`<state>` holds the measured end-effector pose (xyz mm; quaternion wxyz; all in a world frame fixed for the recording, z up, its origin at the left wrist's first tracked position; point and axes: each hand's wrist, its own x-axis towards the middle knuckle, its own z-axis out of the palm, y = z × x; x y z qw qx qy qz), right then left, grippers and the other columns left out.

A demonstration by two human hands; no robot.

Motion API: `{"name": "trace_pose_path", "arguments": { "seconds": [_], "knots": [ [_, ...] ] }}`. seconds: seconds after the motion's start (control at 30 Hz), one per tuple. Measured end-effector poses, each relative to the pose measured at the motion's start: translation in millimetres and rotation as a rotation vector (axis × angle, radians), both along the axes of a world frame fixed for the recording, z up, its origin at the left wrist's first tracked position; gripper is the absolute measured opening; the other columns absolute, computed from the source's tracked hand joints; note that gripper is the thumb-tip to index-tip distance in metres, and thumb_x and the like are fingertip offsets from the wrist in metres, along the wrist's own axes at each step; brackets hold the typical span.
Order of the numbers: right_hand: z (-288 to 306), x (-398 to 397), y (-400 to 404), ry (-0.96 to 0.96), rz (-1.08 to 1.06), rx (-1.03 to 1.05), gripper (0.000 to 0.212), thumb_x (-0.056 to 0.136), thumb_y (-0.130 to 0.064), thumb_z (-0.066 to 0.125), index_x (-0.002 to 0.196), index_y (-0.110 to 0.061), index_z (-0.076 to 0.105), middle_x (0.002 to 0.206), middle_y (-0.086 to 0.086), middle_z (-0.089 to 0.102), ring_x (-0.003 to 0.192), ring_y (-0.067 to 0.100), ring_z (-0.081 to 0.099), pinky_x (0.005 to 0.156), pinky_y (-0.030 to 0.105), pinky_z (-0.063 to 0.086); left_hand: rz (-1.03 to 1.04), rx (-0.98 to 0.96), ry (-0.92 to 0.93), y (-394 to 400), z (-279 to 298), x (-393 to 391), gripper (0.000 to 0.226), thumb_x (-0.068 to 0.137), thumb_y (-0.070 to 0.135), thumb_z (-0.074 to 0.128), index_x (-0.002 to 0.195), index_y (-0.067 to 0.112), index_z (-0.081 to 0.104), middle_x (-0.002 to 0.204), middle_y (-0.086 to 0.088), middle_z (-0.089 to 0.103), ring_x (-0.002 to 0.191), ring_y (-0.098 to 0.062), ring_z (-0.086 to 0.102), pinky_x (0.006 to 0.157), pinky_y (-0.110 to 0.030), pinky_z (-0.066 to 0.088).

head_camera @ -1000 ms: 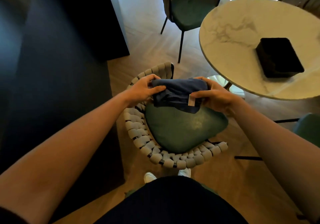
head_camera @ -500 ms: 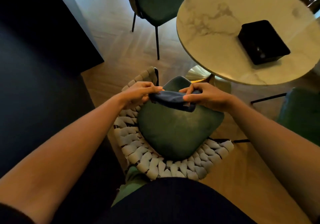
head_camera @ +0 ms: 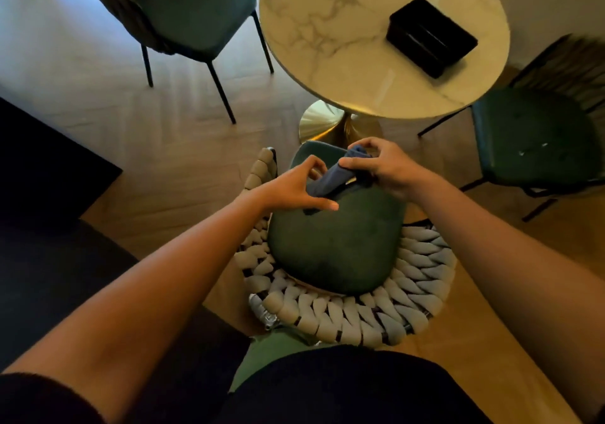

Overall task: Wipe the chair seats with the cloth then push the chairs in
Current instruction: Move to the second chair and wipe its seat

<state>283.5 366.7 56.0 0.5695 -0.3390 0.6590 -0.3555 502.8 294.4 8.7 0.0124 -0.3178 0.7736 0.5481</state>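
Observation:
A dark blue cloth (head_camera: 331, 177) is bunched into a roll above the far edge of the nearest chair's green seat (head_camera: 334, 246). My right hand (head_camera: 383, 165) pinches the upper end of the cloth. My left hand (head_camera: 293, 189) curls round its lower end, thumb stretched out over the seat. This chair has a pale woven backrest (head_camera: 360, 323) close to my body and stands a little out from the round marble table (head_camera: 343, 73). A second green chair (head_camera: 193, 7) stands at the far left, and a third green chair (head_camera: 533, 138) at the right.
A black box (head_camera: 432, 37) lies on the table. The table's gold base (head_camera: 327, 125) is just beyond the near chair. Dark furniture (head_camera: 49, 168) fills the left side. Wooden floor shows between the chairs.
The cloth has gone from a flat fold held at both ends to a tight roll. My hands have moved closer together, toward the seat's far edge, and my view has shifted left and forward.

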Motion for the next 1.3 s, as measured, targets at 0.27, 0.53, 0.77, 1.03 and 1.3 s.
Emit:
{"name": "trace_pose_path", "arguments": {
  "seconds": [0.27,0.53,0.77,1.03,1.3],
  "knots": [
    [5,-12,20,-0.005,0.035,-0.043,0.06,0.075,-0.015,0.088,0.127,-0.014,0.058,0.122,0.012,0.067,0.11,0.023,0.068,0.084,0.034,0.061,0.056,-0.047,0.029,10,22,3,0.03,0.104,0.043,0.053,0.117,0.018,0.063,0.103,-0.007,0.068,0.094,-0.017,0.067,0.084,-0.036,0.056],
    [-3,-6,23,0.348,-0.01,-0.14,0.049,0.084,-0.022,0.083,0.124,-0.012,0.057,0.116,0.005,0.061,0.106,0.02,0.06,0.086,0.031,0.054,0.241,0.108,-0.022,13,44,-1,0.037,0.098,0.048,0.062,0.125,0.024,0.066,0.114,-0.001,0.073,0.104,-0.017,0.072,0.096,-0.044,0.058],
    [-27,47,-14,0.314,-0.25,-0.102,0.019,0.102,-0.03,0.059,0.116,-0.018,0.06,0.113,0.002,0.062,0.108,0.019,0.06,0.089,0.033,0.052,0.214,0.147,-0.075,-44,38,-13,0.03,0.105,0.04,0.051,0.123,0.018,0.062,0.114,-0.01,0.067,0.1,-0.025,0.069,0.084,-0.038,0.062],
    [-71,111,-89,-0.593,-0.632,0.098,0.047,0.101,-0.056,0.048,0.125,-0.02,0.067,0.118,0.008,0.074,0.11,0.027,0.071,0.094,0.044,0.056,-0.244,0.139,-0.087,-148,6,2,0.028,0.103,0.022,0.056,0.131,0.028,0.059,0.119,0.006,0.064,0.094,-0.011,0.072,0.079,-0.027,0.061],
    [-86,162,-143,-0.774,-0.859,0.16,0.047,0.101,-0.04,0.054,0.134,-0.008,0.061,0.127,0.017,0.067,0.087,0.023,0.068,0.081,0.032,0.053,-0.429,-0.48,-0.071,-224,-27,42,0.056,0.086,0.068,0.062,0.133,0.038,0.054,0.13,0.006,0.051,0.123,-0.01,0.044,0.107,-0.032,0.044]
  ]
}}
